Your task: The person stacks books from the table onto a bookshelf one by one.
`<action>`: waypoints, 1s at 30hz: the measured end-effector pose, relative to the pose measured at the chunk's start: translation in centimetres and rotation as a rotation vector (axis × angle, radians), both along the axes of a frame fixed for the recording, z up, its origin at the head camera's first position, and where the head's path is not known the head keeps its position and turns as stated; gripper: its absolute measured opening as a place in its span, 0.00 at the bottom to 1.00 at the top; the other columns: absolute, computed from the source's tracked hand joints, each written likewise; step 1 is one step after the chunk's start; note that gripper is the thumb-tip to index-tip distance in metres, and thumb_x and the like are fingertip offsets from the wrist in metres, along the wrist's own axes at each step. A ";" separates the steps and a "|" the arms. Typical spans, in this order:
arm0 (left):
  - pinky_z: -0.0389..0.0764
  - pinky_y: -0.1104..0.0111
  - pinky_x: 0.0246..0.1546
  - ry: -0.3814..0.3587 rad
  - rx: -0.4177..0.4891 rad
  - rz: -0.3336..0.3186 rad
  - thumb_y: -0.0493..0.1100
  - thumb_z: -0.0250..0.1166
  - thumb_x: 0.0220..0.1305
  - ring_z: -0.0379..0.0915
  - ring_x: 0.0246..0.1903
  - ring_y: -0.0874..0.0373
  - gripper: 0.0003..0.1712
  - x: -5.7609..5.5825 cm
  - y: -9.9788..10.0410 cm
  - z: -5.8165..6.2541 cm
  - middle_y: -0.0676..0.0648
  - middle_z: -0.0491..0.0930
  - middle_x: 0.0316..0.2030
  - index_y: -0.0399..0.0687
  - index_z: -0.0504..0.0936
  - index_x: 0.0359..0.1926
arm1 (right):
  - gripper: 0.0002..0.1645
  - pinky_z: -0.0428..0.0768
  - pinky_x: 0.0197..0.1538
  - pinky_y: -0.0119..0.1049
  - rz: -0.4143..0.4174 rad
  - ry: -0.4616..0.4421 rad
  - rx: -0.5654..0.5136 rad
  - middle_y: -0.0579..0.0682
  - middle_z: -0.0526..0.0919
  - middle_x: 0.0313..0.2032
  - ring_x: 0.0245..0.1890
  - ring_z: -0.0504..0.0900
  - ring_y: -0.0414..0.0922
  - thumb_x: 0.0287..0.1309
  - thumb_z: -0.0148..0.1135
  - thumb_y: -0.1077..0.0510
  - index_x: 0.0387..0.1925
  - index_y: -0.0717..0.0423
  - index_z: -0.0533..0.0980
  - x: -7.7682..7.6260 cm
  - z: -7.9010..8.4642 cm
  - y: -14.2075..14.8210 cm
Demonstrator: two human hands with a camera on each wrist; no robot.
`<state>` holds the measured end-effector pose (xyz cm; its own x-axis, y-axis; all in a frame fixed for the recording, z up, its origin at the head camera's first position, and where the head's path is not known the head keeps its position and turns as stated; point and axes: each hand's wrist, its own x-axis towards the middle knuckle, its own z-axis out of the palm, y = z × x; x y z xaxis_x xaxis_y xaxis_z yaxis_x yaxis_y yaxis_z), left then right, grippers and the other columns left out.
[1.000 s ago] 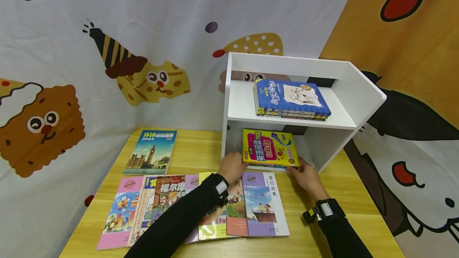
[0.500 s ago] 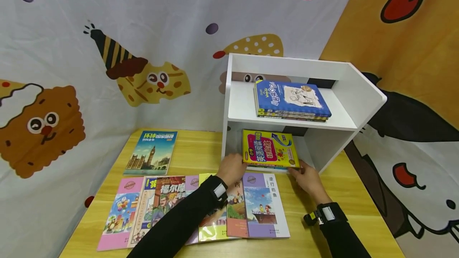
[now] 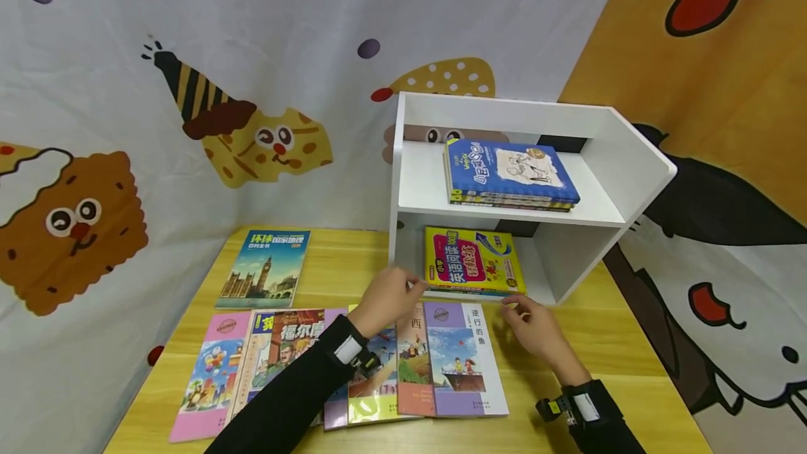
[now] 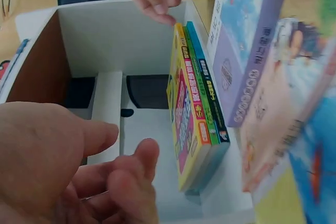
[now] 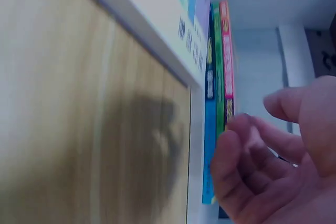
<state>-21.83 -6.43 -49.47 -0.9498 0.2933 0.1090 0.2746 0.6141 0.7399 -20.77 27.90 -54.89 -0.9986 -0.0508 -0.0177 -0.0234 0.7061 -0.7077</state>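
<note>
A small stack of books lies flat in the lower compartment of the white shelf (image 3: 580, 258), with a yellow workbook (image 3: 473, 258) on top. Green and blue spines (image 4: 202, 82) show beneath it in the left wrist view. My left hand (image 3: 387, 300) is by the stack's front left corner, holding nothing, its fingers loosely bent. Off the front right corner, my right hand (image 3: 536, 331) hovers with bent fingers and nothing in them. In the right wrist view its fingertips (image 5: 228, 142) overlap the spines. Blue comic books (image 3: 511, 170) are stacked on the upper shelf.
Several overlapping books are fanned in a row on the wooden table (image 3: 605, 356), including a purple-and-white book (image 3: 457, 363) nearest the shelf and a pink one (image 3: 211, 377) at the left end. A geography book (image 3: 265, 268) lies behind them. A printed cloth (image 3: 302, 19) hangs behind.
Both hands have let go of the yellow book's front corners and drawn back toward the person. The stack stays in the lower compartment.
</note>
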 end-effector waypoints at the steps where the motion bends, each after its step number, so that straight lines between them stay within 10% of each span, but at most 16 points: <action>1: 0.62 0.71 0.16 0.009 -0.014 0.003 0.51 0.64 0.84 0.64 0.12 0.63 0.20 0.3 -0.4 -0.1 0.57 0.67 0.13 0.45 0.94 0.39 | 0.21 0.79 0.29 0.35 0.016 -0.020 -0.006 0.54 0.83 0.39 0.27 0.80 0.45 0.82 0.63 0.48 0.65 0.55 0.82 0.4 0.0 -0.3; 5: 0.70 0.67 0.20 0.007 -0.054 0.038 0.50 0.65 0.82 0.71 0.16 0.57 0.18 1.7 -1.6 -1.0 0.50 0.79 0.20 0.41 0.94 0.45 | 0.19 0.79 0.27 0.35 0.051 -0.066 -0.005 0.53 0.84 0.39 0.27 0.80 0.44 0.81 0.64 0.50 0.64 0.54 0.83 1.9 -0.4 -1.8; 8: 0.85 0.57 0.34 -0.017 -0.092 0.076 0.52 0.66 0.81 0.86 0.35 0.48 0.25 2.7 -2.2 -2.0 0.38 0.89 0.44 0.35 0.88 0.62 | 0.17 0.79 0.28 0.33 0.062 -0.059 0.019 0.51 0.85 0.40 0.29 0.79 0.43 0.80 0.66 0.51 0.63 0.52 0.84 2.8 -0.7 -3.1; 14: 0.88 0.42 0.57 -0.074 -0.198 0.093 0.59 0.64 0.81 0.83 0.61 0.31 0.43 3.8 -2.5 -3.8 0.24 0.74 0.72 0.30 0.71 0.79 | 0.22 0.89 0.54 0.44 0.148 0.121 0.153 0.51 0.88 0.52 0.48 0.85 0.46 0.75 0.72 0.53 0.66 0.52 0.84 4.3 -1.1 -6.5; 19: 0.90 0.45 0.50 -0.090 -0.239 0.091 0.59 0.65 0.80 0.86 0.51 0.35 0.39 3.8 -2.3 -4.3 0.24 0.75 0.69 0.26 0.80 0.70 | 0.29 0.79 0.73 0.65 0.229 0.184 0.199 0.54 0.82 0.70 0.71 0.79 0.59 0.74 0.73 0.50 0.72 0.49 0.81 5.0 -0.8 -9.3; 30: 0.80 0.59 0.30 -0.055 -0.176 0.083 0.58 0.67 0.79 0.78 0.31 0.50 0.32 3.9 -1.4 -4.5 0.27 0.82 0.57 0.28 0.87 0.56 | 0.30 0.81 0.65 0.56 0.302 0.179 0.421 0.58 0.79 0.66 0.60 0.74 0.54 0.73 0.74 0.45 0.71 0.50 0.83 4.7 -1.7 -10.9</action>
<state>-17.91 -7.80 -53.96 -0.9746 0.2237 0.0105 0.1800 0.7544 0.6312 -16.07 16.96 -56.61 -0.9299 -0.3611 0.0700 -0.3631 0.8707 -0.3318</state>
